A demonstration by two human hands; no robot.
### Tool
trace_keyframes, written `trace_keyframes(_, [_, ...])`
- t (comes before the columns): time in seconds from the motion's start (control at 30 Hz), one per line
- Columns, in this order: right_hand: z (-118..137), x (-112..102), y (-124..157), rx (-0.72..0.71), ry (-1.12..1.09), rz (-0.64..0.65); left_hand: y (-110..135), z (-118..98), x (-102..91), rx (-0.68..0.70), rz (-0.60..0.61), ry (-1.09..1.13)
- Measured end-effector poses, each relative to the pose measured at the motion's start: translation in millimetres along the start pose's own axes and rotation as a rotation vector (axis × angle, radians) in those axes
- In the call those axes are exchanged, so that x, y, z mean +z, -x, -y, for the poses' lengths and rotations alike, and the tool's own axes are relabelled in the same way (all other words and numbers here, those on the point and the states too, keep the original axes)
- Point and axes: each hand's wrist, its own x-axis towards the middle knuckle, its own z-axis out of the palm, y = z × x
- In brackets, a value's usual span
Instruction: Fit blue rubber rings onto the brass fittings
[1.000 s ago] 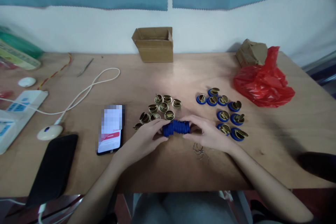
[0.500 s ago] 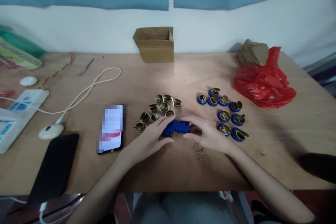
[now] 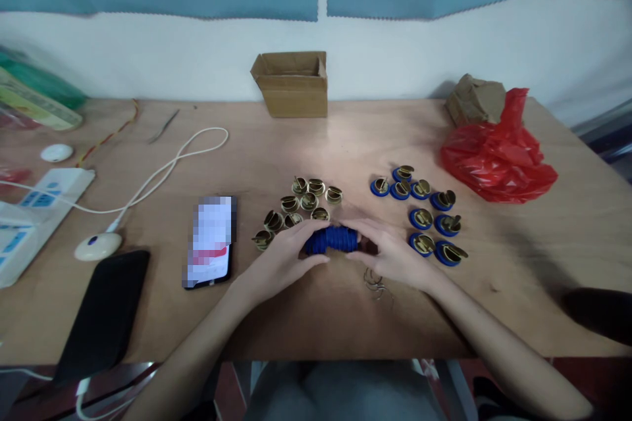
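A row of blue rings (image 3: 333, 239), packed side by side like a roll, lies on the table between my hands. My left hand (image 3: 291, 253) curls around its left end, thumb in front and fingers behind. At the right end my right hand (image 3: 388, 251) holds it with bent fingers, the fingertips partly hidden. Just behind my left hand stand several brass-coloured round pieces (image 3: 309, 201) with upright flaps and pale rims. To the right of my right hand are several similar brass pieces (image 3: 421, 218) seated in blue rings. Thin curved wire bits (image 3: 375, 283) lie below my right hand.
A phone (image 3: 212, 243) with a lit screen lies to the left. Beyond it are a black power bank (image 3: 103, 316), a white cable (image 3: 170, 161) and a power strip (image 3: 47, 210). An open cardboard box (image 3: 297, 95) stands by the wall; a red plastic bag (image 3: 496, 161) sits right.
My right hand has shifted slightly, and my left thumb has moved a little to the right along the blue rings. The pieces on the table stay in place.
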Motion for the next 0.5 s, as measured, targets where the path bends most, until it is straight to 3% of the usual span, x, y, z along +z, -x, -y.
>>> trace_keyframes(0.5, [-0.4,-2.1,-1.3,-0.092,0.041,0.034,0.9,0.8,1.7,-0.053,-0.037,-0.022])
